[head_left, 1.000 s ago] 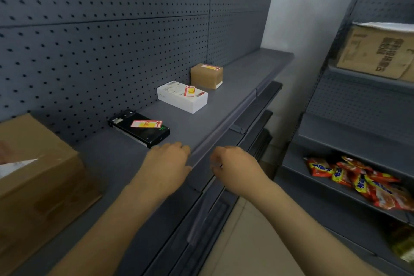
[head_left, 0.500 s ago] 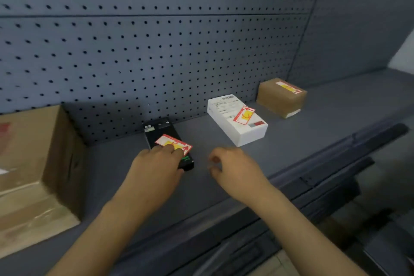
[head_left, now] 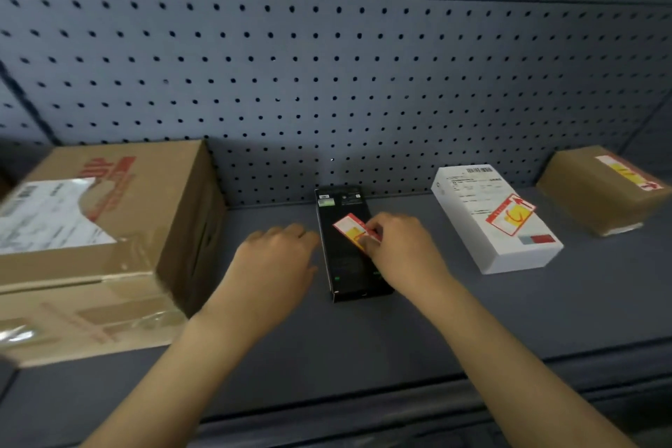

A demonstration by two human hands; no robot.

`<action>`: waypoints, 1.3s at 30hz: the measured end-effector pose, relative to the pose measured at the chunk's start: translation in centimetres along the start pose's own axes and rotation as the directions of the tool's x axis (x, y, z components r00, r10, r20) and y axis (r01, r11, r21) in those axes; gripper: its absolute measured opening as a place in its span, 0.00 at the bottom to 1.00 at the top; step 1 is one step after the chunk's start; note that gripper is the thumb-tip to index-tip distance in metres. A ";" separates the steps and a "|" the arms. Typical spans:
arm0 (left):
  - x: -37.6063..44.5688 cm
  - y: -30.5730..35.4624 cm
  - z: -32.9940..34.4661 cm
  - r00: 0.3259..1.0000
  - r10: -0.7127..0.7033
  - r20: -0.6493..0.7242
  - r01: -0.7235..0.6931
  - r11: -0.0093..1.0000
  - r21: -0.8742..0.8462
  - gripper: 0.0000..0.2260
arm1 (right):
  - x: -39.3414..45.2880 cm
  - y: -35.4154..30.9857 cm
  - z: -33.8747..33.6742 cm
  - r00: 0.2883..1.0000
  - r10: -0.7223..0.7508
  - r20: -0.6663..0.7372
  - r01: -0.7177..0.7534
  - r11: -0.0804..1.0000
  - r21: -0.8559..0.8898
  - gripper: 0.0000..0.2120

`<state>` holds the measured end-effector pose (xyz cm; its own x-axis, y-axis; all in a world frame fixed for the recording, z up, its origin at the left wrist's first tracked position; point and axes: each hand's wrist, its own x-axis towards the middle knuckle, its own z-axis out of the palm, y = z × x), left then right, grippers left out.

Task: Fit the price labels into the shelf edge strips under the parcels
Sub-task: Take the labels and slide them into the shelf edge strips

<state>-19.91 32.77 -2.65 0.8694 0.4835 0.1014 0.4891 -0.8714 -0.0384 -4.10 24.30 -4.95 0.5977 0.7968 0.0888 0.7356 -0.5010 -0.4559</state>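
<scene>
Head view: your right hand (head_left: 403, 251) reaches over the black box (head_left: 349, 247) on the shelf (head_left: 472, 331), thumb and forefinger pinching the red-and-yellow label (head_left: 354, 229) lying on it. Your left hand (head_left: 280, 258) rests palm-down, fingers loosely curled, against the box's left side.

Grey shelf (head_left: 509, 320) against pegboard (head_left: 327, 84). Black box (head_left: 349, 265) lying flat at centre, red-and-yellow label (head_left: 351, 229) on top, pinched by right hand (head_left: 403, 251). Left hand (head_left: 280, 258) just beside the box's left edge, perhaps touching. Big carton (head_left: 109, 247) at left; white box (head_left: 498, 225) and brown parcel (head_left: 596, 189) at right, each with a label.
</scene>
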 end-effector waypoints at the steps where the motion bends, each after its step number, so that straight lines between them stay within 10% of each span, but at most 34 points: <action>1: 0.0 -0.1 0.0 1.000 -0.009 -0.005 0.009 1.000 -0.023 0.12 | 0.2 0.0 -0.1 1.000 0.013 -0.003 -0.013 1.000 0.011 0.12; 14: -3.5 0.9 -0.7 0.993 -0.096 -0.071 0.094 0.995 -0.021 0.12 | -1.5 -3.1 -1.7 0.976 -0.213 -0.044 0.210 0.976 -0.064 0.07; 21: -9.4 3.2 -1.5 0.944 -0.322 -0.074 0.316 0.945 -0.083 0.15 | -6.9 -4.3 -3.0 0.889 -0.419 0.185 0.427 0.904 -0.005 0.03; 39: -35.0 -1.9 -6.1 0.527 -0.836 -0.152 0.846 0.534 -0.005 0.13 | -20.0 -25.0 4.1 0.423 -0.827 0.371 0.814 0.526 0.245 0.02</action>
<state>-51.73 17.02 -0.10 0.0382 0.9707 0.2371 0.9959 -0.0564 0.0703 -35.82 22.27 1.03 -0.4736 0.8765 0.0860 0.7959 0.4678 -0.3844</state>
